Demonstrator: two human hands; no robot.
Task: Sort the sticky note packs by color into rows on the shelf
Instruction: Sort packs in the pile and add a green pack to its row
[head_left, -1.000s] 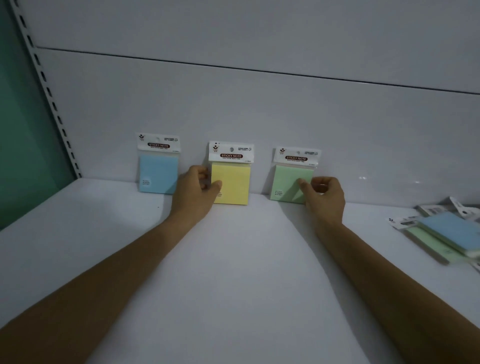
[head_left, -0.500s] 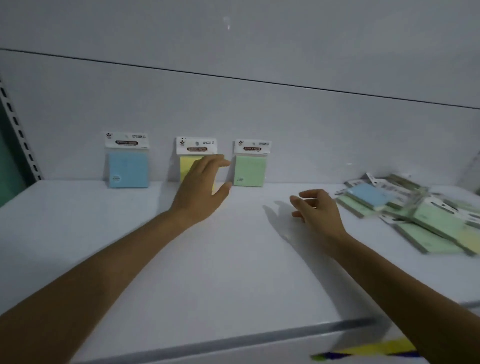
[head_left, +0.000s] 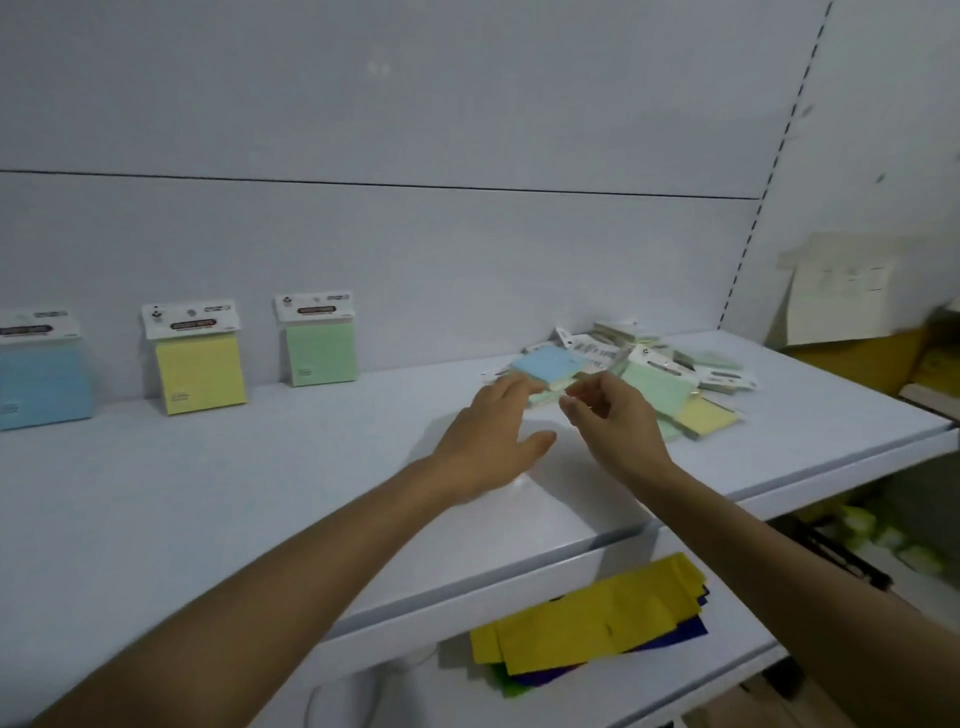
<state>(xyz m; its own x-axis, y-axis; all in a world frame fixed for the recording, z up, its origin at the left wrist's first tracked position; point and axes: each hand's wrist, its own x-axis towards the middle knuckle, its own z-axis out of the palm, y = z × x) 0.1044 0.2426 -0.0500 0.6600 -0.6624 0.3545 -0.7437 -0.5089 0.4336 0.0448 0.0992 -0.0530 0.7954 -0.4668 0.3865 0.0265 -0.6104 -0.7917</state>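
Three sticky note packs stand against the back wall of the white shelf (head_left: 260, 499): a blue pack (head_left: 44, 382) far left, a yellow pack (head_left: 200, 371) next, and a green pack (head_left: 321, 353) to its right. A messy pile of packs (head_left: 649, 371) lies on the right side of the shelf. The left hand (head_left: 493, 441) is open, fingers touching the near edge of the pile. The right hand (head_left: 615, 421) is half curled right beside the pile and holds nothing I can see. Yellow paper sheets (head_left: 592, 618) lie on the lower shelf.
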